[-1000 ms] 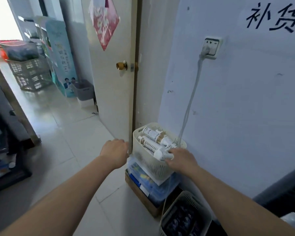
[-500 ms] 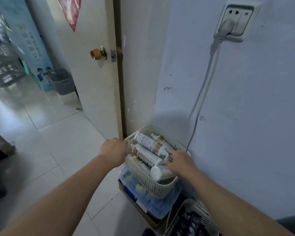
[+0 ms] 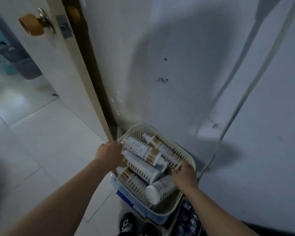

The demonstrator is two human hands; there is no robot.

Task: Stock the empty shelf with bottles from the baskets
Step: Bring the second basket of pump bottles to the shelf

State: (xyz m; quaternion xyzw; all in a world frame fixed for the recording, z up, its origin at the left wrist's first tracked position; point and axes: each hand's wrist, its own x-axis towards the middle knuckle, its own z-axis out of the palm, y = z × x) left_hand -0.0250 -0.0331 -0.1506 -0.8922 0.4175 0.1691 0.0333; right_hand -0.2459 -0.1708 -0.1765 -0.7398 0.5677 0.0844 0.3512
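The basket (image 3: 138,128) has tipped toward the person since a moment ago, and the view is closer. The left hand (image 3: 109,154) curls over its left rim and the right hand (image 3: 184,176) over its right rim. White bottles (image 3: 140,148) lie inside it, above a blue-lidded box (image 3: 126,196) by the wall.

The lone head-worn camera looks steeply down and forward, close over the basket (image 3: 168,209) against the wall (image 3: 194,65) beside the door (image 3: 66,82).
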